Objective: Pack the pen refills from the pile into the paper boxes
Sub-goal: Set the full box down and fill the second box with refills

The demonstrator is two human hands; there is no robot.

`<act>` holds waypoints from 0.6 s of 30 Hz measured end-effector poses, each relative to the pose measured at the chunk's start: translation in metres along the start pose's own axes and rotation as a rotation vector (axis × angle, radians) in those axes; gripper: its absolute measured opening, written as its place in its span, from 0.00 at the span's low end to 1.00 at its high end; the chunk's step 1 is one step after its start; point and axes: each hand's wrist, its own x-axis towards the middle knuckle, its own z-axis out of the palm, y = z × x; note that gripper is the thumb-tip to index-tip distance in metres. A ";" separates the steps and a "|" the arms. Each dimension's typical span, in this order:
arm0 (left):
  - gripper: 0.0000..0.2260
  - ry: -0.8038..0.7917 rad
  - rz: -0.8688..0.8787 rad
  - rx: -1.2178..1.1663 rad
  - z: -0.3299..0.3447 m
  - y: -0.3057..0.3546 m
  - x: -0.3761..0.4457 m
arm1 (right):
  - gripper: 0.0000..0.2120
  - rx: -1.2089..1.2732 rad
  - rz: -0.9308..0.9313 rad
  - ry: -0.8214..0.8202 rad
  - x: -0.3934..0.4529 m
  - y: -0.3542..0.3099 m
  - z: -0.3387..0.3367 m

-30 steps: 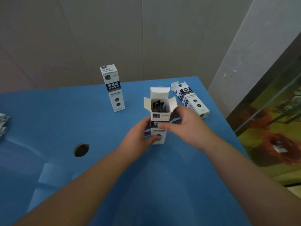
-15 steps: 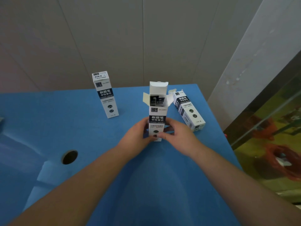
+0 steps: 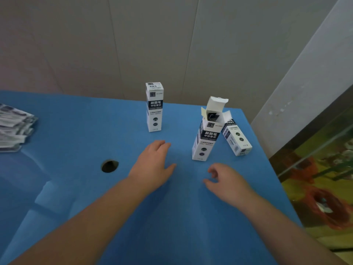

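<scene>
White-and-navy open-topped paper box [image 3: 205, 136] is now standing released beyond both hands' slack, empty fingers [image 3: 160, 145]; refills are showing inside, flaps awaiting closing.

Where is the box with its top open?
The open box stands on the blue table, right of centre, just beyond the right hand and beside a lying box.

The tall closed white paper box [image 3: 154, 107] and the open-topped white paper box [image 3: 206, 133] both read "刷题笔 中性替芯".
</scene>
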 end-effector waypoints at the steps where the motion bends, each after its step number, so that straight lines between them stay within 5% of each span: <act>1: 0.31 0.027 0.016 0.014 -0.005 -0.003 -0.006 | 0.17 0.016 -0.041 0.029 -0.005 -0.010 0.000; 8: 0.27 0.115 0.023 0.141 -0.057 -0.027 -0.054 | 0.24 0.028 -0.300 0.276 -0.031 -0.084 -0.009; 18: 0.25 0.217 -0.024 0.127 -0.097 -0.026 -0.106 | 0.26 0.013 -0.361 0.246 -0.059 -0.099 0.006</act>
